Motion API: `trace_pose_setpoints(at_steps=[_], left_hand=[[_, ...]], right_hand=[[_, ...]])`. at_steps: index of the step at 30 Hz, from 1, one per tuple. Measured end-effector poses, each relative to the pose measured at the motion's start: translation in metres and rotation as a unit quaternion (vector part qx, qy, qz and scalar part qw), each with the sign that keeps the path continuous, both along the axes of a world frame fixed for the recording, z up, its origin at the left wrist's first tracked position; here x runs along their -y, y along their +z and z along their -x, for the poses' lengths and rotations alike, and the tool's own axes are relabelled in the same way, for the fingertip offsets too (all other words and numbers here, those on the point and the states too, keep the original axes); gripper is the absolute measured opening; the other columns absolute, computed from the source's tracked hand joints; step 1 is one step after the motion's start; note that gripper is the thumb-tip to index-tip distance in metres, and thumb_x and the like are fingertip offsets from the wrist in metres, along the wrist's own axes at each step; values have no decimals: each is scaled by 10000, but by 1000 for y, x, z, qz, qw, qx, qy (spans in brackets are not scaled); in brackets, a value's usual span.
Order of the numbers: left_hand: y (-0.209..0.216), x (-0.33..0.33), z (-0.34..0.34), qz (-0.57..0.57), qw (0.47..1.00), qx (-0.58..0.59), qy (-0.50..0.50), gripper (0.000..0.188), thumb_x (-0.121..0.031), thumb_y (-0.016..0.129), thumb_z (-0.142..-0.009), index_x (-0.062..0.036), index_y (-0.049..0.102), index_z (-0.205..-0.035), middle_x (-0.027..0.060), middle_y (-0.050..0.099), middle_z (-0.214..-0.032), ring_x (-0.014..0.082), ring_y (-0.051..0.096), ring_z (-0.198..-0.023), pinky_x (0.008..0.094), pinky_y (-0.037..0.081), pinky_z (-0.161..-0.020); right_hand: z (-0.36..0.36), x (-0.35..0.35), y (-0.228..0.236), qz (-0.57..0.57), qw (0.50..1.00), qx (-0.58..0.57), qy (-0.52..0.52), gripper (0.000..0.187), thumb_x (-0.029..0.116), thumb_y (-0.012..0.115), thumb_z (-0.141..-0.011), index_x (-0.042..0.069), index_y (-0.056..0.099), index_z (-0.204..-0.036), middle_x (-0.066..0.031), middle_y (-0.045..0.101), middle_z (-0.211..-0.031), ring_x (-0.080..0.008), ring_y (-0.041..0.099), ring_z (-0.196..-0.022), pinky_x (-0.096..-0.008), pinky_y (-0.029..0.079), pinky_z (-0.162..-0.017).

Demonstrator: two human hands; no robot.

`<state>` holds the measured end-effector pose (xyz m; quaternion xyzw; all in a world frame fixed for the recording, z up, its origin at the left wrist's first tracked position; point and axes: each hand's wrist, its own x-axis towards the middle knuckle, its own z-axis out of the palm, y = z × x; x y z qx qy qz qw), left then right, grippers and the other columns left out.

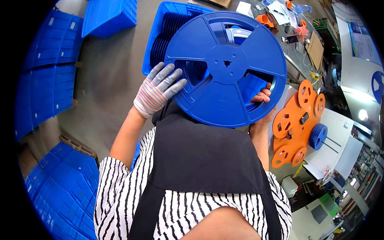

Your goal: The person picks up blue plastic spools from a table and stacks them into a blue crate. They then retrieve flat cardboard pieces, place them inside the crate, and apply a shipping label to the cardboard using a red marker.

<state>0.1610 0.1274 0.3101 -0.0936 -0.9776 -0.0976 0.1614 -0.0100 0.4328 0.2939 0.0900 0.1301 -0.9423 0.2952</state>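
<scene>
The blue reel (219, 74), likely light, stiff and slick, suits rim holds: the left grip (155, 93) lies spread at its left edge, the right grip (262, 96) clamps its lower-right rim.

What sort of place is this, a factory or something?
Probably a factory workshop that handles reels: a large blue reel is in hand, an orange machine with slotted discs stands at the right, and blue crates are grouped along the left.
</scene>
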Motion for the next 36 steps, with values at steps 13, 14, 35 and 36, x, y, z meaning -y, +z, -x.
trace_pose_setpoints(at_steps=[13,14,35,36], left_hand=[[23,56,55,7,994,-26,-103,368,-132,584,-760,-175,631,-1122,63,612,-1181,256,548,-1161,451,386,-1059],[23,68,54,1,994,-27,-109,363,-133,582,-760,-174,631,-1118,64,613,-1179,257,549,-1159,452,387,-1057],[-124,119,110,-647,628,413,-127,296,88,436,-916,-47,589,-1130,81,635,-1097,195,617,-988,295,473,-883],[-121,109,105,-632,626,440,-124,257,12,469,-930,-69,582,-1145,64,638,-1098,169,615,-990,270,476,-812]], right_hand=[[-9,23,-1,34,996,2,-80,434,346,508,-971,-23,500,-1200,-56,557,-847,-144,585,-700,-320,521,-726],[-14,33,0,32,996,5,-86,431,341,508,-972,-23,499,-1202,-56,557,-850,-143,583,-701,-318,519,-725],[-106,40,12,-413,829,102,-362,481,434,578,-916,-13,551,-1092,-113,631,-820,-210,627,-684,-373,543,-662],[-130,32,14,-452,791,112,-397,437,397,614,-904,-7,558,-1059,-99,624,-789,-179,617,-644,-320,527,-606]])
